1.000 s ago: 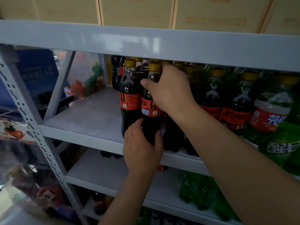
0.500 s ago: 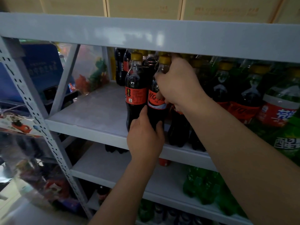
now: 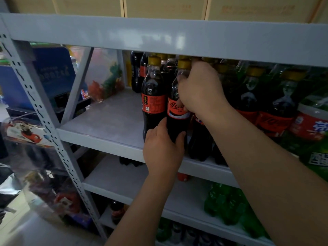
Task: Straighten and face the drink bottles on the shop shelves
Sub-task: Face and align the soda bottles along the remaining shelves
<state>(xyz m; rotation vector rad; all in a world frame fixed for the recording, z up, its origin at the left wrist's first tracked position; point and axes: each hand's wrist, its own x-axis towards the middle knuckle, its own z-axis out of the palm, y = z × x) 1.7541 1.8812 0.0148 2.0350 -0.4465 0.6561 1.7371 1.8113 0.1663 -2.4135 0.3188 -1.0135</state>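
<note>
- Left hand (image 3: pixel 162 150) grips the base of the cola (image 3: pixel 174 128) at the front of the shelf (image 3: pixel 99 137); right hand (image 3: pixel 200 89) wraps its shoulder, below the cap (image 3: pixel 183 63).
- Between the grips, the label (image 3: pixel 177 110) has turned over the last second: the logo now faces out, so this one looks faced.
- Left of the grips, the neighbour (image 3: pixel 153 89) shows small print; probably next.

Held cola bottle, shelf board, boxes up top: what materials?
Cola bottle: clear glossy plastic, probably PET; see-through neck above dark liquid, film label. Shelf board: grey painted metal by its look; soft sheen, punched upright beside it. Boxes: matte tan cardboard, seams between them.
</note>
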